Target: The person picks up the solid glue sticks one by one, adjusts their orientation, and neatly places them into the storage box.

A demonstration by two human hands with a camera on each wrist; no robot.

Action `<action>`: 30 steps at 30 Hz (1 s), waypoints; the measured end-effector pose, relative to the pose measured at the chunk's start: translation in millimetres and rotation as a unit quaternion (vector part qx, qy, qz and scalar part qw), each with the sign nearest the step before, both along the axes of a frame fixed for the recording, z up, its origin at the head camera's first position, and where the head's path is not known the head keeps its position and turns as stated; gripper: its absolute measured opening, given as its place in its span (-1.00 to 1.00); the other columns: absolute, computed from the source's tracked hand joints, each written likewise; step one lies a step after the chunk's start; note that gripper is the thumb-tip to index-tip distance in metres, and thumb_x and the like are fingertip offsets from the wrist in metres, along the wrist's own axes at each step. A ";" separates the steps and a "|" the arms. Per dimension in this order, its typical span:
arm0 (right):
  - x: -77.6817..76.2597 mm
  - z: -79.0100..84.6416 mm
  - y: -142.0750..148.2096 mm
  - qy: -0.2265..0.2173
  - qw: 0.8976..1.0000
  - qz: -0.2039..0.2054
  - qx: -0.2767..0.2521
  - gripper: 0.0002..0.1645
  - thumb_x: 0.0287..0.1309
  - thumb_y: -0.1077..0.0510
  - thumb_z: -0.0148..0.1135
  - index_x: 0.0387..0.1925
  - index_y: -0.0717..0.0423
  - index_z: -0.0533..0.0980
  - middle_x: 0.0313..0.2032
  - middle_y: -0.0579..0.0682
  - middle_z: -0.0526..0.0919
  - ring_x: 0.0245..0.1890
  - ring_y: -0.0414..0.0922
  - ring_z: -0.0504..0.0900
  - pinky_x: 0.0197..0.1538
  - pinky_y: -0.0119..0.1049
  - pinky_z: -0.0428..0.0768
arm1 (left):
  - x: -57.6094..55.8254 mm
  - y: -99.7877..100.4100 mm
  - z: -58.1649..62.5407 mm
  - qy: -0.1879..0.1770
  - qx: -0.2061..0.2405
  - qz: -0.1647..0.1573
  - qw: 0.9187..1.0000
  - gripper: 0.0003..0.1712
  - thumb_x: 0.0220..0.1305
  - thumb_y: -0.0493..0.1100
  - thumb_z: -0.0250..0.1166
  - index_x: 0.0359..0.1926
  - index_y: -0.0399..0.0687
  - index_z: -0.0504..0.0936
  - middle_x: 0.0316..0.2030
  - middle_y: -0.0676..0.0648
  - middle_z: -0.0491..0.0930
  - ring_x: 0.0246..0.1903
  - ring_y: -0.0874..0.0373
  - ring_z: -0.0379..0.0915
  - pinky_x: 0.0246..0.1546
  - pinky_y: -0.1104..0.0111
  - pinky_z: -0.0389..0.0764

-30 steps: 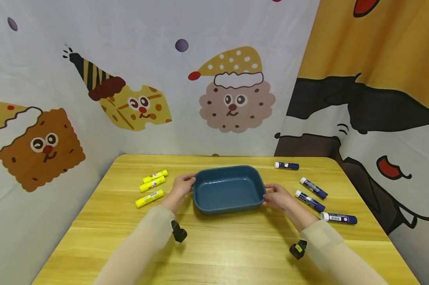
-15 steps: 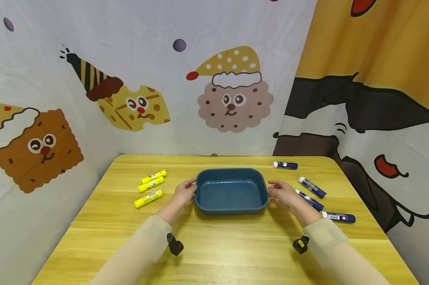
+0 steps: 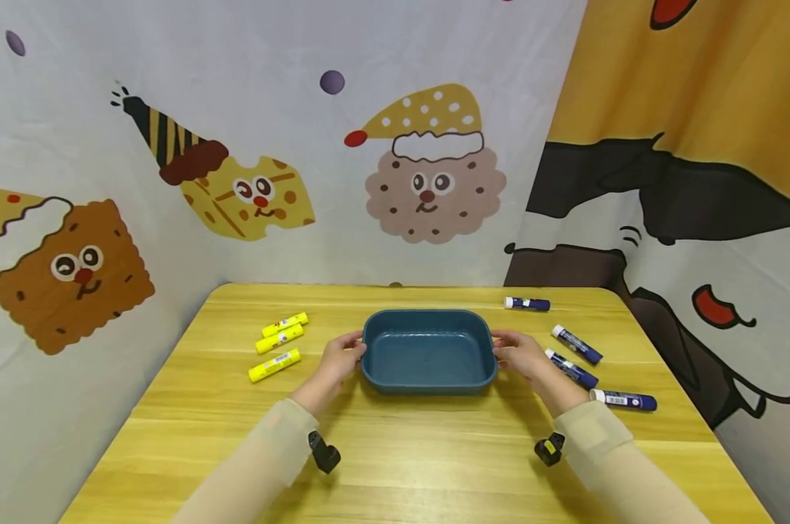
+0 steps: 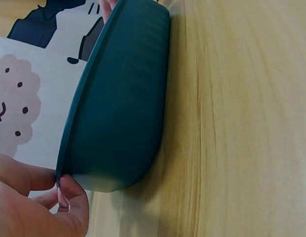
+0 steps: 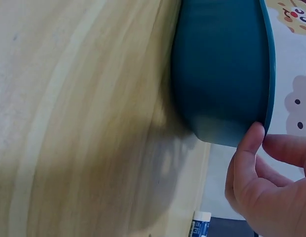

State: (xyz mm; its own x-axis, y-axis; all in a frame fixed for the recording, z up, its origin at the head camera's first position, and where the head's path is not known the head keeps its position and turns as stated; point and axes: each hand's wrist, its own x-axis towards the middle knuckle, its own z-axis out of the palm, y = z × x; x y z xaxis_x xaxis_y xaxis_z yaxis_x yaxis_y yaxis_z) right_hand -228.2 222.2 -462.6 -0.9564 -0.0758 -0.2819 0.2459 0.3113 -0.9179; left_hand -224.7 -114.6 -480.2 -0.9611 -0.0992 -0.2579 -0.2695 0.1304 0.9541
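Wooden table [image 3: 434,451]; blue tray [image 3: 429,351] between both hands; left fingers [image 4: 68,197] and right fingers [image 5: 249,148] pinch its end rims

A staged tabletop booth: cartoon-printed cloth backdrops [image 3: 368,145] enclose a small wooden table [image 3: 421,444].

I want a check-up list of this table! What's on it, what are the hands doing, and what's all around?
Surface: wooden table, light yellow-brown grain.
Job's things: blue tray sits flat mid-table; nothing seen inside it.
Clutter: three yellow glue sticks lie left of the tray; four blue glue sticks lie to its right.
Hands: left hand pinches the tray's left rim; right hand touches the right rim, thumb on the edge.
Cables: nothing seen; a small black device shows at each wrist.
Surroundings: cartoon cookie backdrop behind; yellow and black cartoon cloth at the right.
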 end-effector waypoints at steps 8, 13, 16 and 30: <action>-8.6 15.4 37.6 0.118 0.986 0.034 0.115 -0.36 0.34 0.20 0.03 0.38 0.23 0.13 0.08 0.28 0.35 -0.05 0.14 0.52 -0.13 -0.07 0.63 | 0.4 -0.7 0.2 0.002 -0.007 -0.006 1.000 -0.57 0.33 -0.30 0.13 0.22 -0.22 0.45 -0.18 -0.13 0.42 -0.45 0.19 0.36 -0.39 0.39 0.49; -20.0 18.0 87.3 0.228 0.917 0.060 0.321 -0.36 0.30 0.22 0.06 0.37 0.19 0.17 0.16 0.37 0.27 0.08 0.33 0.36 -0.06 0.16 0.50 | 0.3 -0.8 0.5 0.000 -0.007 -0.004 1.000 -0.57 0.33 -0.30 0.13 0.21 -0.21 0.46 -0.19 -0.11 0.42 -0.45 0.21 0.34 -0.37 0.38 0.48; -22.7 14.3 111.6 0.224 0.884 0.098 0.398 -0.33 0.27 0.22 0.09 0.38 0.17 0.17 0.21 0.42 0.19 0.16 0.40 0.21 0.11 0.32 0.28 | 0.2 -1.2 -0.4 0.001 -0.006 -0.001 1.000 -0.57 0.33 -0.31 0.13 0.21 -0.21 0.46 -0.19 -0.11 0.42 -0.45 0.21 0.34 -0.36 0.38 0.49; -32.2 -11.8 148.1 0.094 0.855 0.170 0.480 -0.30 0.25 0.24 0.03 0.40 0.13 0.10 0.15 0.50 0.23 0.09 0.48 0.22 0.07 0.37 0.29 | 0.0 -2.7 -0.2 -0.011 -0.016 -0.004 1.000 -0.57 0.34 -0.27 0.13 0.22 -0.14 0.46 -0.14 -0.12 0.44 -0.38 0.18 0.38 -0.29 0.35 0.52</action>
State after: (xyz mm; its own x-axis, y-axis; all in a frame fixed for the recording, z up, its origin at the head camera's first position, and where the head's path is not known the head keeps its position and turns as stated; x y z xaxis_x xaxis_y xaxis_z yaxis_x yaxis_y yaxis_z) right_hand -260.4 370.3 -474.3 -0.9604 -0.1784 -0.2140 -0.1325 0.9682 -0.2121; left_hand -224.7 -117.2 -480.4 -0.9560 -0.1000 -0.2756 -0.2890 0.1626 0.9434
